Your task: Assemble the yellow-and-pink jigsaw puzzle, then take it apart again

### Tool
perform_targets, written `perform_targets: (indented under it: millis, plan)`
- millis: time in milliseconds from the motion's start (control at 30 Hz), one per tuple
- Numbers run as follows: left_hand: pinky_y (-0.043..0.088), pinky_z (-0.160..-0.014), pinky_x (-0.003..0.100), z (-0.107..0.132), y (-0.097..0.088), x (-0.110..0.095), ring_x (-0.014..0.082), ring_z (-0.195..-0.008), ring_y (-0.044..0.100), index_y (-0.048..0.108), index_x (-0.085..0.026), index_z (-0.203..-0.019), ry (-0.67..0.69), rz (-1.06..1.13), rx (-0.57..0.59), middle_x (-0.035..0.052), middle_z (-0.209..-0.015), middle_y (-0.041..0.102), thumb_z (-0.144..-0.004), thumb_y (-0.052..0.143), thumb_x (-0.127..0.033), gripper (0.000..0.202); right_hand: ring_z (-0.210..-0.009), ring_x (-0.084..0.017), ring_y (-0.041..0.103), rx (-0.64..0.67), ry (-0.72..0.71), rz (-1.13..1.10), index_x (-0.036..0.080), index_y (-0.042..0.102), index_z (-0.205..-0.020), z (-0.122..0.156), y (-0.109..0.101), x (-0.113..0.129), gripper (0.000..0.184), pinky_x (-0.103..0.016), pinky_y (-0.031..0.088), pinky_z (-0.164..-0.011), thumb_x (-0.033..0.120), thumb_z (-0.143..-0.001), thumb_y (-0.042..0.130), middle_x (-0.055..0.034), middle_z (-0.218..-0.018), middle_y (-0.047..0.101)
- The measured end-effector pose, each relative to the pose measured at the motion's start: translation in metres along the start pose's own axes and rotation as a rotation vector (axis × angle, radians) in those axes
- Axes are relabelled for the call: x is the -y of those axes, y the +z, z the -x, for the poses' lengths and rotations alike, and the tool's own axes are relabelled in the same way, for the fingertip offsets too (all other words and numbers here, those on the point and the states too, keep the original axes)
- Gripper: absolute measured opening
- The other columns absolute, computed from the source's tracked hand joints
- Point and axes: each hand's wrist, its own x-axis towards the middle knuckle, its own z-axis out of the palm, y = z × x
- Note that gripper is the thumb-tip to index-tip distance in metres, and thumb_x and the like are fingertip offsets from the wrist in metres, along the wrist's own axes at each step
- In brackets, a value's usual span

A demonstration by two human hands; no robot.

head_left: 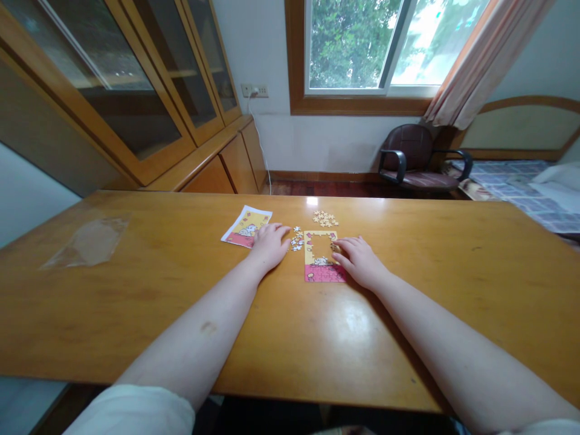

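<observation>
A partly assembled jigsaw puzzle, with a yellow upper frame, a pink lower part and a gap in its middle, lies flat on the table. At its right edge is my right hand, thumb and fingertips around a small puzzle piece that is partly hidden. My left hand lies open, fingers apart, over the lower right of a printed picture sheet in the same yellow and pink. Between left fingertips and puzzle are loose coloured puzzle pieces. Behind the puzzle sits a pile of plain-backed pieces.
On the wooden table, a clear plastic bag lies at the far left. Beyond the table stand a glass-door cabinet, a brown armchair and a bed under a window.
</observation>
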Motion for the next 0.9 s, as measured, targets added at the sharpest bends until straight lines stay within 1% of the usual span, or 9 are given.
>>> perform_targets:
  millis: [67, 133, 267, 367, 467, 600, 733, 800, 900]
  plan:
    - [0.026, -0.112, 0.052, 0.000, 0.002, -0.003, 0.0341, -0.137, 0.034, 0.055, -0.026, -0.133, 0.005, -0.017, 0.044, 0.0101, -0.145, 0.045, -0.088, 0.049, -0.039, 0.047, -0.116, -0.028, 0.055, 0.002, 0.005, -0.004, 0.019, 0.061, -0.121, 0.000, 0.000, 0.001, 0.039, -0.053, 0.028, -0.109, 0.043, -0.095, 0.044, -0.0127, -0.122, 0.064]
    - [0.019, -0.114, 0.056, 0.001, 0.003, -0.005, 0.0362, -0.142, 0.023, 0.048, -0.030, -0.139, 0.008, -0.025, 0.102, 0.0081, -0.153, 0.035, -0.089, 0.048, -0.038, 0.051, -0.116, -0.028, 0.054, 0.003, 0.011, -0.007, 0.018, 0.060, -0.121, 0.000, -0.001, 0.001, 0.039, -0.053, 0.027, -0.110, 0.043, -0.095, 0.044, -0.0127, -0.122, 0.064]
    - [0.009, -0.114, 0.062, 0.001, 0.005, -0.007, 0.0365, -0.146, 0.012, 0.039, -0.032, -0.145, 0.067, -0.015, 0.195, 0.0032, -0.159, 0.024, -0.090, 0.041, -0.031, 0.054, -0.117, -0.029, 0.054, 0.007, 0.011, -0.005, 0.018, 0.060, -0.122, 0.000, -0.001, 0.002, 0.040, -0.054, 0.027, -0.110, 0.043, -0.095, 0.044, -0.0127, -0.123, 0.064]
    - [0.005, -0.114, 0.064, 0.002, 0.005, -0.007, 0.0347, -0.146, 0.013, 0.037, -0.031, -0.146, 0.137, 0.003, 0.235, 0.0006, -0.156, 0.029, -0.091, 0.037, -0.029, 0.055, -0.117, -0.028, 0.054, 0.009, 0.012, -0.005, 0.018, 0.060, -0.122, 0.000, -0.001, 0.002, 0.040, -0.053, 0.028, -0.109, 0.042, -0.095, 0.044, -0.0129, -0.123, 0.063]
    - [0.005, -0.115, 0.063, 0.004, 0.004, -0.007, 0.0328, -0.145, 0.018, 0.040, -0.029, -0.144, 0.152, 0.025, 0.218, 0.0000, -0.152, 0.039, -0.090, 0.038, -0.026, 0.055, -0.117, -0.028, 0.054, 0.011, 0.012, -0.006, 0.018, 0.060, -0.121, 0.000, 0.000, 0.001, 0.039, -0.052, 0.028, -0.109, 0.042, -0.095, 0.044, -0.0127, -0.123, 0.063]
    - [0.012, -0.116, 0.061, 0.005, -0.001, -0.010, 0.0324, -0.139, 0.031, 0.051, -0.025, -0.136, 0.133, 0.035, 0.149, 0.0025, -0.142, 0.052, -0.087, 0.041, -0.021, 0.050, -0.117, -0.027, 0.054, 0.009, 0.007, 0.005, 0.019, 0.060, -0.121, -0.001, 0.000, 0.000, 0.038, -0.051, 0.028, -0.109, 0.042, -0.095, 0.044, -0.0124, -0.124, 0.063]
    - [0.029, -0.112, 0.051, 0.004, -0.004, -0.010, 0.0281, -0.125, 0.050, 0.063, -0.021, -0.123, 0.140, 0.038, 0.089, 0.0069, -0.125, 0.065, -0.085, 0.043, -0.019, 0.043, -0.117, -0.027, 0.054, 0.000, 0.003, 0.007, 0.017, 0.061, -0.119, -0.001, 0.001, 0.000, 0.038, -0.051, 0.028, -0.109, 0.041, -0.095, 0.045, -0.0130, -0.123, 0.064]
    - [0.033, -0.110, 0.047, 0.003, -0.005, -0.010, 0.0259, -0.123, 0.051, 0.064, -0.021, -0.121, 0.171, 0.054, 0.077, 0.0058, -0.123, 0.066, -0.085, 0.044, -0.017, 0.042, -0.117, -0.028, 0.054, 0.001, 0.008, 0.002, 0.017, 0.061, -0.120, 0.000, 0.001, 0.001, 0.038, -0.052, 0.028, -0.109, 0.041, -0.095, 0.046, -0.0130, -0.123, 0.064]
    - [0.030, -0.112, 0.046, 0.004, -0.005, -0.009, 0.0248, -0.126, 0.049, 0.067, -0.026, -0.116, 0.213, 0.064, 0.084, 0.0012, -0.124, 0.066, -0.083, 0.045, -0.015, 0.041, -0.118, -0.028, 0.054, 0.005, 0.016, -0.007, 0.017, 0.061, -0.121, -0.001, 0.000, 0.001, 0.038, -0.052, 0.027, -0.110, 0.041, -0.095, 0.046, -0.0129, -0.124, 0.063]
